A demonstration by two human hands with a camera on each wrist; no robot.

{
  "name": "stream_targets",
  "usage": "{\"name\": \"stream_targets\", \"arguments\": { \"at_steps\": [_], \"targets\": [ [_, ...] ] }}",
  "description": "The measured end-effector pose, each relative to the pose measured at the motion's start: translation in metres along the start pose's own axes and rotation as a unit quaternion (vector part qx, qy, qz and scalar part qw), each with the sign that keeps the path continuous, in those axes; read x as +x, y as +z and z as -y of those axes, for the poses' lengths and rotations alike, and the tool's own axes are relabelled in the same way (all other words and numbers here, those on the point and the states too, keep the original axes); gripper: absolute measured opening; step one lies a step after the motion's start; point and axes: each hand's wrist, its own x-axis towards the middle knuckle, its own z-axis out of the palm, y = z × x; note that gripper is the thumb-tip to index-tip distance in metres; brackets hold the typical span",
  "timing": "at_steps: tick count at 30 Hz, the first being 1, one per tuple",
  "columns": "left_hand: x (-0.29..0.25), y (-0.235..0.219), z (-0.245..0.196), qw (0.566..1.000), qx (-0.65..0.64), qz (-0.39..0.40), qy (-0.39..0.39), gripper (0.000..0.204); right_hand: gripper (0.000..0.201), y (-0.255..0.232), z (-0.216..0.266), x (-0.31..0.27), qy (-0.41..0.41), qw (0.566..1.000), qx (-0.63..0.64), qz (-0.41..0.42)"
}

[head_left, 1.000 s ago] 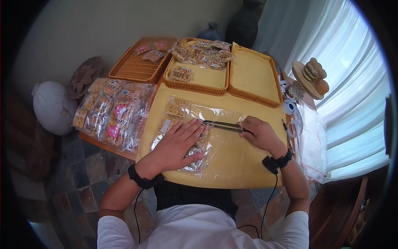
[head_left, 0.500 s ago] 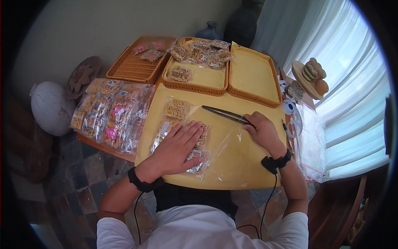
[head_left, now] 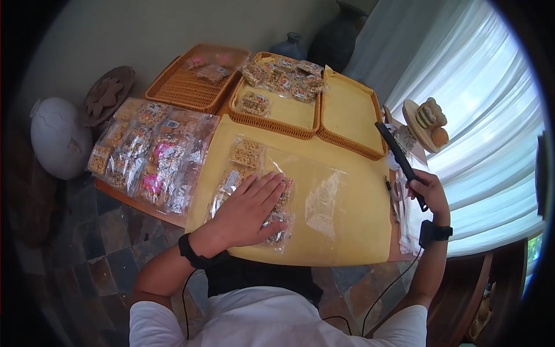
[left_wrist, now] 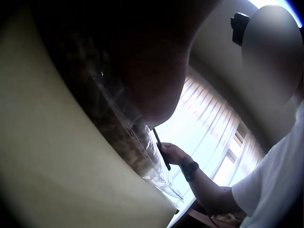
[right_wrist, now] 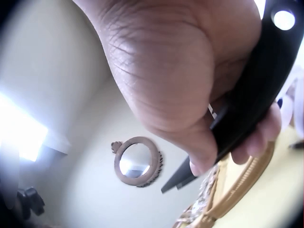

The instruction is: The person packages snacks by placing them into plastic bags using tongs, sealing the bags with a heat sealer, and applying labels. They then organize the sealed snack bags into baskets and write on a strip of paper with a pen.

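The person's right hand (head_left: 428, 191) grips a long black tool (head_left: 399, 153) near the table's right edge; its long axis slants, the far tip pointing forward and leftward, beside the right-hand basket (head_left: 352, 113), the near end back toward the wrist. The left hand (head_left: 245, 211), fingers extended, lies flat over a clear bag (head_left: 248, 153) of snack packets, its loose film stretching rightward across the yellow tabletop (head_left: 364, 231).

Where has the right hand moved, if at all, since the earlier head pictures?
Yes: rightward. Judged against the yellow table covering, the right hand has gone from over it to beyond its right edge, toward the white curtain.
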Motion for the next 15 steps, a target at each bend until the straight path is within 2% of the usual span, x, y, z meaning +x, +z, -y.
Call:
{"name": "stream_targets", "arguments": {
  "at_steps": [2, 6, 8, 12, 14, 15],
  "targets": [
    [0.000, 0.001, 0.000, 1.000, 0.002, 0.000, 0.000, 0.085, 0.021, 0.030, 0.043, 0.021, 0.015, 0.998, -0.038, 0.044],
    [0.000, 0.002, 0.000, 1.000, 0.013, -0.001, 0.005, 0.085, 0.035, 0.088, 0.098, 0.093, -0.012, 0.969, -0.186, 0.162],
    [0.001, 0.001, 0.000, 1.000, 0.004, -0.001, 0.001, 0.084, 0.040, 0.112, 0.123, 0.124, 0.044, 0.962, -0.189, 0.193],
    [-0.001, 0.004, 0.000, 1.000, 0.013, -0.003, 0.005, 0.083, 0.037, 0.131, 0.116, 0.194, 0.023, 0.961, -0.159, 0.225],
    [-0.001, 0.004, 0.000, 1.000, 0.018, -0.007, 0.006, 0.083, 0.037, 0.138, 0.118, 0.213, 0.066, 0.955, -0.148, 0.247],
    [-0.001, 0.004, 0.000, 1.000, 0.015, -0.006, 0.005, 0.083, 0.037, 0.142, 0.120, 0.219, 0.060, 0.956, -0.150, 0.245]
  ]
}}
